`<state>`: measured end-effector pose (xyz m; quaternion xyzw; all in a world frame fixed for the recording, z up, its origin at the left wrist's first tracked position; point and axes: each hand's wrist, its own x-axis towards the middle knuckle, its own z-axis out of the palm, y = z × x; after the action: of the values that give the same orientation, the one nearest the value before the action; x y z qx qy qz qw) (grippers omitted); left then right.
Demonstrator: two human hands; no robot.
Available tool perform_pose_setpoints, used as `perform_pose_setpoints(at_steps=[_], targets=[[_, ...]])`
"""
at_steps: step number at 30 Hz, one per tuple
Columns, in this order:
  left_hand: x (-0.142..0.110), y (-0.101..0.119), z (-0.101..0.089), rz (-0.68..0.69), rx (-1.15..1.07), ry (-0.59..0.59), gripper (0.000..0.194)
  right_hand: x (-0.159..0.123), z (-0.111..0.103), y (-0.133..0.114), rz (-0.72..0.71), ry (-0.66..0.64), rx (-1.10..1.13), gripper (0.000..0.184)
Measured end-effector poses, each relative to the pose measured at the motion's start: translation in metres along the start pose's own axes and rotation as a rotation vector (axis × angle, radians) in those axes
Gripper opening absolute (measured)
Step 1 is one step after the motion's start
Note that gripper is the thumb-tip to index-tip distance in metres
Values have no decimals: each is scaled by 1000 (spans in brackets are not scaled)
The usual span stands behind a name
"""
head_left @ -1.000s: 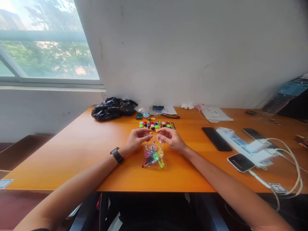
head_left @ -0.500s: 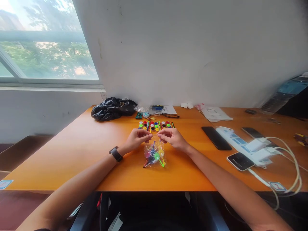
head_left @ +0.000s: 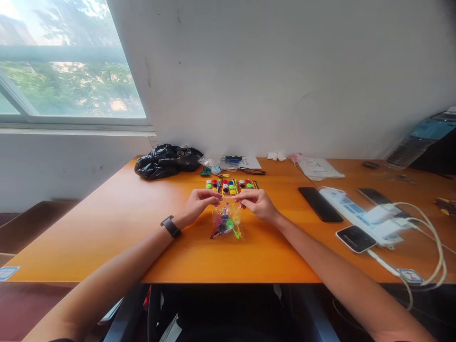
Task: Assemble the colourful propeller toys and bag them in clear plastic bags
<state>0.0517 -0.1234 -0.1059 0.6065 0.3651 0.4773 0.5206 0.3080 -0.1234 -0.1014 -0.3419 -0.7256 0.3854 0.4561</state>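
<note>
A clear plastic bag (head_left: 228, 226) hangs between my hands over the table, its top edge pinched at both corners. Inside it lie several small coloured round pieces and thin sticks, one of them a green arrow shape. My left hand (head_left: 202, 203), with a dark watch on the wrist, is closed on the bag's left top corner. On the right corner, my right hand (head_left: 255, 204) pinches with thumb and forefinger. Just beyond the hands, rows of coloured round pieces and sticks (head_left: 232, 186) lie on the table; their packaging, if any, is hard to make out.
A black plastic bag (head_left: 167, 160) sits at the back left, beside small items and a paper sheet (head_left: 252, 162). To the right are a dark phone (head_left: 319, 204), a white power strip (head_left: 351, 209) with chargers and cables, and another phone (head_left: 356, 238). A large bottle (head_left: 420, 142) lies at the far right.
The clear bag has risen slightly, and its lower end has swung a little up and left. My hands have shifted only slightly, still holding its top edge.
</note>
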Motion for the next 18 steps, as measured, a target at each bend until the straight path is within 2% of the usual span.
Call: perform_pose_setpoints(at_steps=[4, 8, 11, 15, 18], targets=[[-2, 1, 3, 18, 50, -2, 33, -2, 1, -4, -1, -25, -43, 18], [-4, -1, 6, 37, 28, -32, 46, -2, 5, -5, 107, -74, -11, 31], [-5, -3, 8, 86, 117, -87, 44, -3, 9, -1, 153, -158, -56, 34], [-7, -1, 9, 191, 290, -197, 41, -5, 13, 7, 155, -208, -47, 37], [-5, 1, 6, 179, 354, -288, 42, -6, 13, 10, 205, -243, -7, 40]])
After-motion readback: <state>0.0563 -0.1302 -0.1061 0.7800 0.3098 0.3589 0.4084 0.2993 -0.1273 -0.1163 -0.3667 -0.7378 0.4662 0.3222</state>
